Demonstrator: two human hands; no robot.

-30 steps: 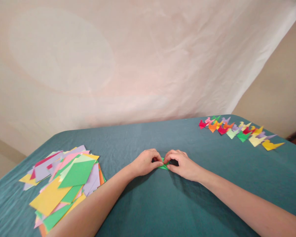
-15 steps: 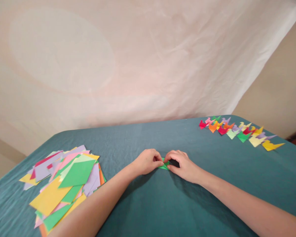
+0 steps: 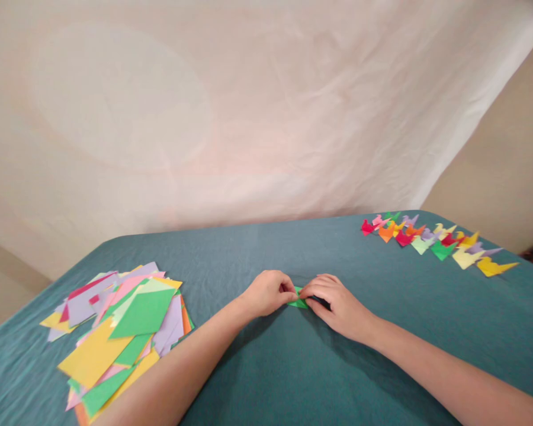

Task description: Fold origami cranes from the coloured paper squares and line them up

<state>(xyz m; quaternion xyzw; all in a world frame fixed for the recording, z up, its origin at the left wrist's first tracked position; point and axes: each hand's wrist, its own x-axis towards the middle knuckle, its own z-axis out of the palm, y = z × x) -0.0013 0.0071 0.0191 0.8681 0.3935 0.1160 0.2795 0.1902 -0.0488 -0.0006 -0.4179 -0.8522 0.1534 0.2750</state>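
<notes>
A small folded piece of green paper (image 3: 298,303) lies low over the table between my two hands, mostly covered by fingers. My left hand (image 3: 270,294) pinches its left side between thumb and forefinger. From the right, my right hand (image 3: 333,303) has its fingertips closed on the paper's other side, the thumb below and the fingers curled over the top. The exact folds are hidden by the fingertips.
Loose coloured paper sheets (image 3: 146,313) lie in an untidy heap at the left, partly under my left forearm. Several folded paper birds (image 3: 442,248) stand in rows at the far right. A dark green cloth (image 3: 266,378) covers the table, with a pale hanging sheet (image 3: 257,118) behind.
My right hand's fingers have drawn closer together and further over the green paper. The whole view has shifted slightly; the left hand keeps its pinch.
</notes>
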